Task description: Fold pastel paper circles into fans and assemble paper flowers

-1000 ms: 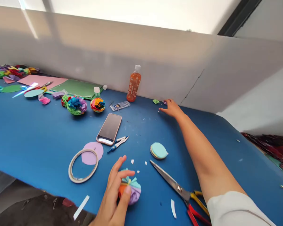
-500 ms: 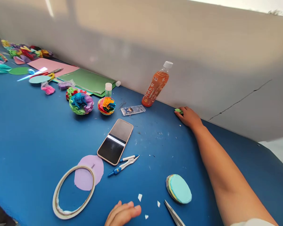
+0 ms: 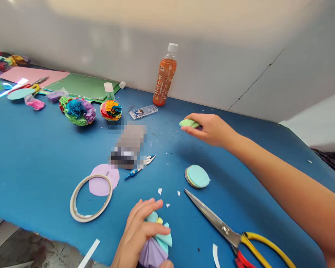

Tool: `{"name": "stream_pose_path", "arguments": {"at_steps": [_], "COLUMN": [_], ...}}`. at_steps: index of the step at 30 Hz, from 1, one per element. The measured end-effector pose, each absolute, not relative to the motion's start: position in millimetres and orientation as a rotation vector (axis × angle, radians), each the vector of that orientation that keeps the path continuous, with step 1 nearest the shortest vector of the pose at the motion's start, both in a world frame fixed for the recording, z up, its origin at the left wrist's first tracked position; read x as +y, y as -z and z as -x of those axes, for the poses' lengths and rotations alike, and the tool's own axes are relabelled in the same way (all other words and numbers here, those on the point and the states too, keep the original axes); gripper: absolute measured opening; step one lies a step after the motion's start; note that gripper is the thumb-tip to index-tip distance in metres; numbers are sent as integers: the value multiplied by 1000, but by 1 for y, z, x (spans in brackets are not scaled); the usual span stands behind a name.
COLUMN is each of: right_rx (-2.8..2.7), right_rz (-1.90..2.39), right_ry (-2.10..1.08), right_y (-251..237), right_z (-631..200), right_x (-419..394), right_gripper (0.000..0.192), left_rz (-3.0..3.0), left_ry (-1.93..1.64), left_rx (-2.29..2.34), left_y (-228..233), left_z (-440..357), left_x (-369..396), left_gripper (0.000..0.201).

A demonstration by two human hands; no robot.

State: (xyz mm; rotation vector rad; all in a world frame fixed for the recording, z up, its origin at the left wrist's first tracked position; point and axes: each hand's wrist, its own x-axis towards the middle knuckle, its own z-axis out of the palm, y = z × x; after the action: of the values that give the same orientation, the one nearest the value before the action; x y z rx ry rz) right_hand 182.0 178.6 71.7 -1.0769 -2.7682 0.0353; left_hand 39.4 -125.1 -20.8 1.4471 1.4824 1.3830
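Currently right hand (image 3: 212,129) pinches green paper scrap (image 3: 188,123) above table (image 3: 30,149); left hand (image 3: 138,234) grips folded paper flower (image 3: 156,247).

phone (image 3: 127,147) pixelated; scissors (image 3: 234,236) handles cut off

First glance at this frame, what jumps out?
The right hand hangs above the blue table, pinching a small green paper piece. At the near edge the left hand grips a folded multicoloured paper flower. Big scissors lie to its right; an orange drink bottle stands by the wall.
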Motion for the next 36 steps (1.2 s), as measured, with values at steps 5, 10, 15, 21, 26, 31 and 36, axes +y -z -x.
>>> {"name": "stream_pose_path", "arguments": {"at_steps": [5,10,15,21,26,31,36], "right_rx": [-3005,-3040,-2869,-2487,-2412,-2403,-2366], "right_rz": [746,786,870,1272,1431,1413,1378], "right_ry": [34,250,175,-62,-40,-112,-257], "right_y": [-52,-36,-45,-32,-19,-14,-2], "right_z": [-158,-143,-188,-288,-336,-347,-349], "right_x": [85,29,-3,-25,-20,2,11], "right_gripper": [34,31,48,53,47,47,49], "left_rz": [-1613,-1635,-1688,-1618,-1485,-1492,-1639], "left_ry": [-1342,-1451,-1352,-1291,-1367,-1343,-1292], "left_rx": [1482,1518,1579,1589,1464,1480,1734], "left_y": [26,17,8,-2,5,4,-7], "left_z": [-48,-52,-47,-49,-48,-38,-21], "left_x": [-121,-116,-114,-122,-120,-108,-92], "left_gripper": [32,37,39,34,31,34,45]}}
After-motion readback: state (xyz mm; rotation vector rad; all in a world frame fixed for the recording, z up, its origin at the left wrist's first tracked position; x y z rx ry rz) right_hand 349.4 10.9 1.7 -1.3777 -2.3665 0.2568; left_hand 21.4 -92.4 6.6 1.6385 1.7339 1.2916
